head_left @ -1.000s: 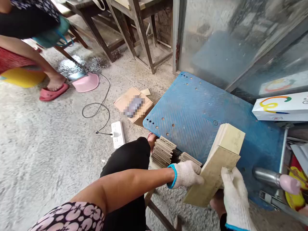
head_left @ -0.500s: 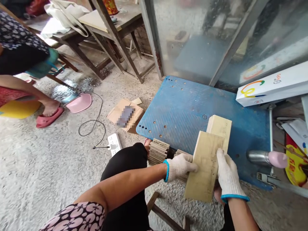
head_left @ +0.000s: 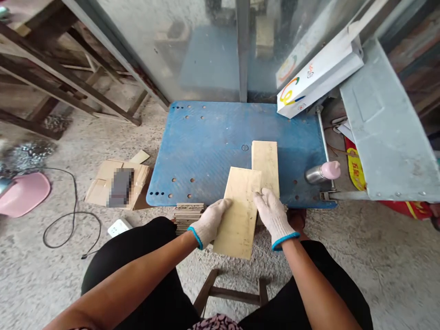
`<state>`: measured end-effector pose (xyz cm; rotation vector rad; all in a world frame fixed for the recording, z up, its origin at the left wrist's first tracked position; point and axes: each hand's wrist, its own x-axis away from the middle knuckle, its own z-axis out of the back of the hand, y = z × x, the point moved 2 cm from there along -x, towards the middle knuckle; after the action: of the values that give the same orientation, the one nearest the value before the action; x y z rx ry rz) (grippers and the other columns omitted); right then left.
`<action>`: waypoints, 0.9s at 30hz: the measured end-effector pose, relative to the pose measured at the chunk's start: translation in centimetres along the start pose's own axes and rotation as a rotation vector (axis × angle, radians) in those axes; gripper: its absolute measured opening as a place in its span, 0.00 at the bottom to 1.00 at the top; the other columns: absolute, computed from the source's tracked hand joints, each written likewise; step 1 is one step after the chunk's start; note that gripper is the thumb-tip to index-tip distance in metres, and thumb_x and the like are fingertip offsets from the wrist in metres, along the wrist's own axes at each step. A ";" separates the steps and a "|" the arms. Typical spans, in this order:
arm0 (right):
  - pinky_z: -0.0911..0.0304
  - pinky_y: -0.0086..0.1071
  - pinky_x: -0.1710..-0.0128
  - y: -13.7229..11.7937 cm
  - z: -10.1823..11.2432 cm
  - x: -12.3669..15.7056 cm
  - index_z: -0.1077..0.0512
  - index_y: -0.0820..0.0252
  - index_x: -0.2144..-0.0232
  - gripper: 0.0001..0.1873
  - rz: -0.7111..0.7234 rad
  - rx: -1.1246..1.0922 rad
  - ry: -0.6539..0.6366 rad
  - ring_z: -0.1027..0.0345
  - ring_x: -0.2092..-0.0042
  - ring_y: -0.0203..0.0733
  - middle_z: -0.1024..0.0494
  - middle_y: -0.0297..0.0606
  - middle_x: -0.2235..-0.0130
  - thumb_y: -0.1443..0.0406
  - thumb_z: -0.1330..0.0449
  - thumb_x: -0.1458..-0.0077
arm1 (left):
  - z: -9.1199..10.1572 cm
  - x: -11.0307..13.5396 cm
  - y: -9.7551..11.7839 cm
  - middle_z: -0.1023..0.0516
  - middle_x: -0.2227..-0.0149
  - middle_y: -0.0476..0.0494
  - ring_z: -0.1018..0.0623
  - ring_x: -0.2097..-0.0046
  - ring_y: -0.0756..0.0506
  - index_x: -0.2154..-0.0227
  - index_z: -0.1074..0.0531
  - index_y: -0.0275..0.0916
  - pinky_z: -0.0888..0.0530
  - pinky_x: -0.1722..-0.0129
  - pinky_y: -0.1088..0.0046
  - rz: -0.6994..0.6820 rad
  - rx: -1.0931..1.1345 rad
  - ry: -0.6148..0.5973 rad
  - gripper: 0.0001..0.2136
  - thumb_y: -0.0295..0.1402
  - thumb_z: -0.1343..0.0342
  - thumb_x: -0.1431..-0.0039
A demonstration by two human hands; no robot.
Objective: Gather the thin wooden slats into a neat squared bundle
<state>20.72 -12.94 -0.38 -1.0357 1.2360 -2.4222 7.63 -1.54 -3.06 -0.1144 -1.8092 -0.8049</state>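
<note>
While the left hand (head_left: pixel 209 222), in a white knit glove with a blue cuff, pinches one long edge of a pale rectangular board (head_left: pixel 239 215) with its thumb on top, the gloved right hand (head_left: pixel 271 211) grips the opposite edge near the upper corner, its fingers partly hidden. The board is held tilted between the person's knees, its far end overlapping in view the near edge of a blue plastic platform (head_left: pixel 213 133). Just behind it, a stack of similar boards (head_left: pixel 266 158) rests on that platform, partly covered by the held board and the right hand. Beside the left hand, below the platform's edge, sits a pile of thin slats (head_left: pixel 189 215). On the platform's right side lies a steel bottle with a pink cap (head_left: pixel 319 173), and at the far right corner a white bag with a coloured logo (head_left: pixel 316 73). Left of the platform, a cardboard box (head_left: pixel 98 185) carries a dark, pixelated object (head_left: pixel 120 188); near it are a white power strip (head_left: pixel 118 228) and a looped black cable (head_left: pixel 74 215) on the concrete floor (head_left: pixel 144 279).
</note>
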 end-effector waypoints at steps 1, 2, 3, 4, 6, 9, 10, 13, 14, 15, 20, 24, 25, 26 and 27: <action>0.38 0.36 0.47 0.1 0.3 0.0 0.32 0.61 0.54 0.22 -0.018 -0.011 0.014 0.27 0.53 0.47 0.20 0.43 0.59 0.51 0.46 0.43 | 0.1 0.0 0.5 0.20 0.66 0.40 0.20 0.68 0.43 0.59 0.30 0.37 0.20 0.67 0.65 -0.030 -0.006 0.026 0.08 0.34 0.48 0.38; 0.38 0.36 0.47 0.2 0.7 0.0 0.33 0.63 0.50 0.25 -0.031 -0.017 0.032 0.27 0.52 0.46 0.20 0.44 0.58 0.52 0.44 0.44 | 0.2 -0.1 0.8 0.20 0.66 0.40 0.20 0.69 0.43 0.59 0.30 0.37 0.20 0.67 0.65 -0.060 -0.011 0.054 0.08 0.34 0.48 0.38; 0.38 0.36 0.46 0.3 1.1 0.0 0.34 0.65 0.48 0.27 -0.035 -0.014 0.046 0.27 0.51 0.46 0.20 0.45 0.57 0.52 0.44 0.43 | 0.4 -0.2 1.1 0.20 0.66 0.41 0.20 0.69 0.43 0.59 0.29 0.37 0.20 0.67 0.65 -0.087 -0.015 0.082 0.07 0.33 0.47 0.38; 0.39 0.36 0.46 0.4 1.4 0.0 0.33 0.66 0.47 0.28 -0.030 -0.001 0.053 0.28 0.50 0.46 0.20 0.45 0.56 0.53 0.44 0.43 | 0.5 -0.2 1.2 0.21 0.67 0.41 0.21 0.69 0.43 0.59 0.29 0.37 0.20 0.68 0.65 -0.108 -0.014 0.108 0.07 0.33 0.47 0.38; 0.38 0.35 0.46 0.6 2.1 0.2 0.32 0.66 0.48 0.26 -0.006 0.051 0.051 0.28 0.50 0.46 0.20 0.46 0.56 0.53 0.44 0.40 | 0.7 -0.2 1.3 0.21 0.68 0.42 0.21 0.70 0.43 0.58 0.29 0.37 0.19 0.67 0.65 -0.123 -0.006 0.141 0.08 0.33 0.47 0.38; 0.38 0.34 0.50 0.9 2.6 0.7 0.31 0.63 0.49 0.23 0.026 0.204 0.005 0.28 0.51 0.45 0.21 0.44 0.57 0.53 0.46 0.38 | 0.6 -0.4 1.6 0.20 0.67 0.41 0.20 0.69 0.44 0.56 0.28 0.38 0.19 0.65 0.64 -0.132 0.004 0.147 0.10 0.33 0.47 0.37; 0.38 0.35 0.51 0.9 2.7 0.9 0.31 0.62 0.49 0.23 0.034 0.269 -0.015 0.28 0.51 0.46 0.21 0.43 0.56 0.52 0.46 0.37 | 0.4 -0.6 1.9 0.20 0.67 0.41 0.20 0.69 0.44 0.55 0.28 0.37 0.19 0.65 0.65 -0.147 -0.008 0.154 0.10 0.33 0.47 0.37; 0.38 0.37 0.53 0.7 2.7 1.5 0.31 0.60 0.50 0.23 0.042 0.453 -0.069 0.29 0.51 0.48 0.23 0.45 0.53 0.49 0.48 0.36 | -0.4 -1.8 3.5 0.20 0.67 0.41 0.19 0.68 0.43 0.54 0.27 0.37 0.19 0.64 0.66 -0.186 -0.087 0.212 0.11 0.33 0.47 0.37; 0.38 0.37 0.53 0.4 2.7 1.6 0.32 0.60 0.50 0.23 0.040 0.505 -0.081 0.29 0.51 0.49 0.23 0.47 0.52 0.49 0.48 0.36 | -0.9 -2.4 4.2 0.20 0.67 0.41 0.19 0.68 0.43 0.54 0.27 0.37 0.19 0.64 0.67 -0.195 -0.118 0.237 0.11 0.34 0.47 0.37; 0.38 0.38 0.53 0.2 2.7 1.8 0.32 0.60 0.50 0.23 0.036 0.548 -0.092 0.29 0.51 0.50 0.23 0.48 0.52 0.49 0.49 0.36 | -1.5 -3.1 4.9 0.20 0.67 0.41 0.19 0.68 0.43 0.54 0.27 0.38 0.20 0.65 0.68 -0.203 -0.144 0.256 0.12 0.35 0.46 0.37; 0.36 0.40 0.55 -1.1 2.7 1.9 0.32 0.60 0.52 0.23 0.042 0.610 -0.117 0.28 0.52 0.51 0.24 0.48 0.52 0.49 0.50 0.35 | -5.7 -6.2 8.0 0.20 0.67 0.41 0.20 0.66 0.42 0.54 0.26 0.39 0.21 0.68 0.69 -0.240 -0.246 0.253 0.13 0.38 0.47 0.37; 0.35 0.40 0.56 -1.1 2.8 1.9 0.33 0.60 0.53 0.22 0.020 0.631 -0.134 0.28 0.52 0.50 0.25 0.48 0.52 0.49 0.50 0.35 | -8.5 -8.0 8.7 0.20 0.64 0.40 0.20 0.64 0.41 0.56 0.26 0.40 0.23 0.70 0.70 -0.287 -0.364 0.250 0.12 0.39 0.47 0.37; 0.35 0.39 0.56 -1.1 2.8 2.0 0.33 0.60 0.53 0.22 0.008 0.635 -0.141 0.28 0.52 0.50 0.25 0.48 0.52 0.49 0.51 0.35 | -8.9 -8.5 8.6 0.20 0.63 0.39 0.20 0.63 0.41 0.57 0.25 0.40 0.24 0.70 0.70 -0.295 -0.400 0.242 0.12 0.39 0.46 0.37; 0.35 0.39 0.56 -1.0 2.8 2.0 0.33 0.60 0.54 0.23 -0.006 0.637 -0.150 0.28 0.52 0.50 0.25 0.48 0.52 0.48 0.51 0.35 | -9.3 -8.9 8.5 0.20 0.62 0.38 0.20 0.62 0.40 0.57 0.25 0.40 0.25 0.70 0.71 -0.299 -0.436 0.230 0.12 0.40 0.46 0.38; 0.35 0.39 0.57 -1.0 2.8 2.1 0.33 0.60 0.54 0.23 -0.017 0.636 -0.156 0.28 0.52 0.51 0.25 0.48 0.51 0.48 0.51 0.35 | -9.6 -9.4 8.4 0.21 0.61 0.38 0.21 0.61 0.40 0.58 0.25 0.40 0.25 0.70 0.71 -0.299 -0.474 0.218 0.12 0.41 0.46 0.38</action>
<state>21.28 -15.10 2.50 -0.9972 0.3540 -2.4251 22.76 2.20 -5.68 -0.0592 -1.4201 -1.3966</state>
